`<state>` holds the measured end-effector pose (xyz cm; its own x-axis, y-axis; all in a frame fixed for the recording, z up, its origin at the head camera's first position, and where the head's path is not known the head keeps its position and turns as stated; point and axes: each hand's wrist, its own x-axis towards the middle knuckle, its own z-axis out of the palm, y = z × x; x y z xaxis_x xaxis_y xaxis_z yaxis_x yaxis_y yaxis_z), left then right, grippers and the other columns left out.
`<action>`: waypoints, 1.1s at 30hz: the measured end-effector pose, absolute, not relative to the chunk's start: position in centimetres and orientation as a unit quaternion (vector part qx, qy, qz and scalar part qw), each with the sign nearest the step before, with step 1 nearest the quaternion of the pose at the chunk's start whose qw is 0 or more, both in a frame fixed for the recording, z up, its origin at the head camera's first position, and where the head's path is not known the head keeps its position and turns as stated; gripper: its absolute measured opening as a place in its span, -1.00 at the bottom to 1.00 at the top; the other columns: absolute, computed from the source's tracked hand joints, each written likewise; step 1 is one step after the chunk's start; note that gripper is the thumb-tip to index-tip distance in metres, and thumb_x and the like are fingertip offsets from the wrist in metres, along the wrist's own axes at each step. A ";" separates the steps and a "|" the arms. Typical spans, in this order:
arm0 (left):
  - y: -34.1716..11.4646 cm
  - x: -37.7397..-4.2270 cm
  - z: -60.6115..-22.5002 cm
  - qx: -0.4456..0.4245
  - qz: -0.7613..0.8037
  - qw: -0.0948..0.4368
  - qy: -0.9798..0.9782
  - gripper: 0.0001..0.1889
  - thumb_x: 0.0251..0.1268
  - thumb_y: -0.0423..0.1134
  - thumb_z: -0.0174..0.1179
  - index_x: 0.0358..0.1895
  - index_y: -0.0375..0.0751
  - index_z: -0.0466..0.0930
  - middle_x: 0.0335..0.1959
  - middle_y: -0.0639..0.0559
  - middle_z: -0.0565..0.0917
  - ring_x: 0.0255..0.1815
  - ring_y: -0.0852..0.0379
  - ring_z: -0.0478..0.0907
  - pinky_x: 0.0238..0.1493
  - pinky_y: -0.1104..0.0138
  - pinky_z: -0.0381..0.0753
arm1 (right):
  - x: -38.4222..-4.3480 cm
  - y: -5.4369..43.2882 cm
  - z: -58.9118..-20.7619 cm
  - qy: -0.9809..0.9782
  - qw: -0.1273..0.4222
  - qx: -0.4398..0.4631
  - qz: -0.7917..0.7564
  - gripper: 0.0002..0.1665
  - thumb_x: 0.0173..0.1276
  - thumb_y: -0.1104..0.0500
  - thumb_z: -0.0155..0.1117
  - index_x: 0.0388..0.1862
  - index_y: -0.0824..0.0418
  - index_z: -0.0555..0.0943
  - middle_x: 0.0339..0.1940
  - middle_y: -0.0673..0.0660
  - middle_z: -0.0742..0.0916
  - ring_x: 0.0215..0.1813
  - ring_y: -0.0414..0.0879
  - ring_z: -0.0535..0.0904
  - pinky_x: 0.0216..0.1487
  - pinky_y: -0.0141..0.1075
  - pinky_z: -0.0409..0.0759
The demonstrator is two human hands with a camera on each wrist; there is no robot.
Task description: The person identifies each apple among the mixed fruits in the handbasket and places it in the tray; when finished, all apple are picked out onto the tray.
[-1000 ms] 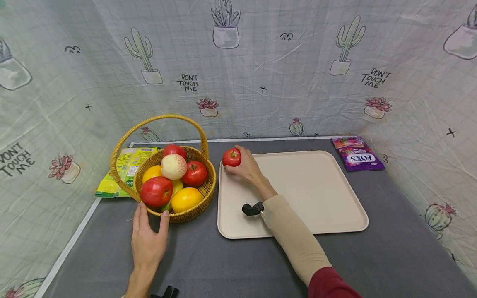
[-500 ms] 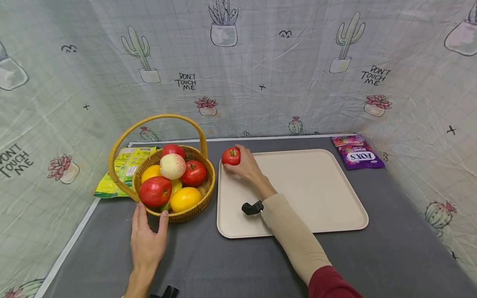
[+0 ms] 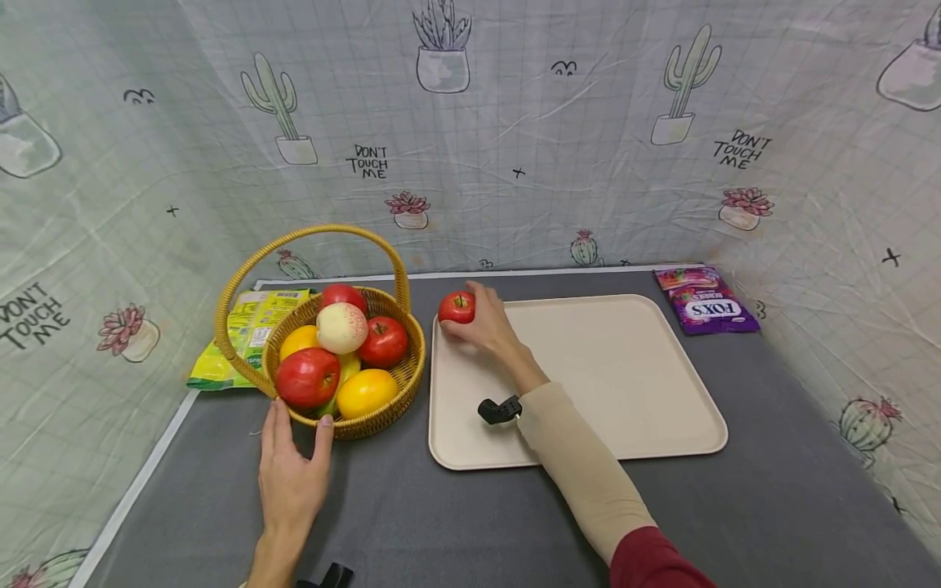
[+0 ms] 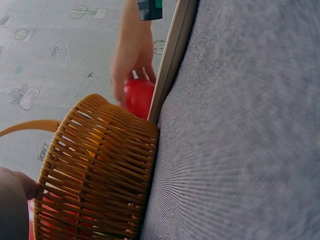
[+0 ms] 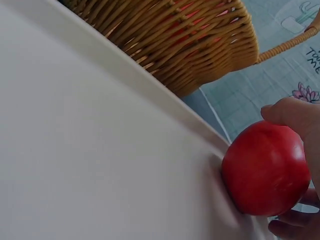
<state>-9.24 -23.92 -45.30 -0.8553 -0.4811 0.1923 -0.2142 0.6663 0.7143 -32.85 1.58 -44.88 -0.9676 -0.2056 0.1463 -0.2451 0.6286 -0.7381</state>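
A red apple (image 3: 457, 307) sits at the far left corner of a cream tray (image 3: 581, 384), against its rim. My right hand (image 3: 488, 327) holds this apple from the right, thumb and fingers around its sides; the right wrist view shows the thumb near the top of the apple (image 5: 265, 170). My left hand (image 3: 292, 478) touches the near rim of a wicker basket (image 3: 390, 418), its fingers fairly straight and the thumb spread apart. Inside the basket lie several fruits: red apples (image 3: 307, 378), a pale peach (image 3: 341, 328), a lemon (image 3: 367, 394), an orange-yellow fruit (image 3: 299, 341) and something yellow, partly hidden.
A yellow-green packet (image 3: 235, 343) lies behind the basket on the left, partly covered by it. At the far right, a purple Fox's candy bag (image 3: 707, 304) lies beyond the tray. The basket's tall handle (image 3: 323, 231) arches above the fruit. A patterned cloth surrounds the grey table.
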 end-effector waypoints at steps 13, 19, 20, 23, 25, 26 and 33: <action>-24.0 -9.3 -45.4 0.196 -0.358 0.186 -0.894 -0.07 0.44 0.20 0.07 0.62 -0.26 -0.11 0.62 -0.32 0.02 0.58 -0.37 0.09 0.47 -0.31 0.13 | -31.7 1.3 -41.8 -0.896 0.073 0.150 0.411 0.10 0.11 -0.26 0.47 0.55 0.04 0.23 0.42 0.21 0.42 0.39 0.15 0.33 0.35 0.09 0.50; -24.0 -9.3 -45.4 0.198 -0.358 0.183 -0.894 -0.07 0.44 0.20 0.07 0.62 -0.27 -0.11 0.63 -0.31 0.01 0.58 -0.36 0.09 0.47 -0.31 0.13 | -30.7 1.1 -40.2 -0.888 0.083 0.171 0.419 0.09 0.13 -0.25 0.45 0.56 0.04 0.23 0.50 0.15 0.37 0.49 0.12 0.26 0.46 0.07 0.39; -24.0 -9.3 -45.4 0.198 -0.358 0.182 -0.894 -0.07 0.44 0.21 0.07 0.62 -0.27 -0.11 0.63 -0.31 0.00 0.58 -0.36 0.09 0.47 -0.31 0.13 | -30.5 1.1 -40.0 -0.885 0.084 0.174 0.423 0.08 0.13 -0.24 0.45 0.56 0.04 0.23 0.50 0.15 0.37 0.50 0.11 0.26 0.47 0.07 0.38; -24.0 -9.3 -45.4 0.198 -0.357 0.180 -0.895 -0.07 0.44 0.21 0.07 0.63 -0.26 -0.12 0.64 -0.30 -0.01 0.58 -0.36 0.09 0.47 -0.31 0.13 | -30.0 0.9 -39.4 -0.881 0.086 0.184 0.426 0.08 0.15 -0.24 0.44 0.57 0.05 0.21 0.50 0.16 0.37 0.52 0.10 0.24 0.49 0.07 0.36; -24.0 -9.3 -45.5 0.197 -0.357 0.182 -0.895 -0.07 0.44 0.20 0.07 0.63 -0.26 -0.12 0.64 -0.30 0.00 0.58 -0.36 0.09 0.47 -0.30 0.13 | -29.6 0.8 -39.0 -0.879 0.085 0.191 0.428 0.08 0.16 -0.24 0.44 0.58 0.04 0.20 0.51 0.16 0.36 0.53 0.09 0.23 0.50 0.07 0.35; -24.0 -9.3 -45.5 0.197 -0.358 0.181 -0.895 -0.07 0.44 0.20 0.07 0.63 -0.26 -0.12 0.64 -0.30 0.00 0.58 -0.36 0.09 0.47 -0.30 0.13 | -29.4 0.6 -38.8 -0.878 0.085 0.194 0.429 0.08 0.17 -0.24 0.44 0.58 0.05 0.20 0.52 0.15 0.35 0.53 0.09 0.23 0.50 0.08 0.34; -24.0 -9.4 -45.5 0.195 -0.359 0.185 -0.894 -0.07 0.44 0.20 0.07 0.63 -0.26 -0.12 0.63 -0.31 0.01 0.58 -0.36 0.08 0.48 -0.29 0.12 | -28.0 -0.4 -37.7 -0.868 0.082 0.224 0.436 0.06 0.19 -0.24 0.42 0.58 0.03 0.19 0.53 0.14 0.34 0.52 0.07 0.26 0.47 0.12 0.37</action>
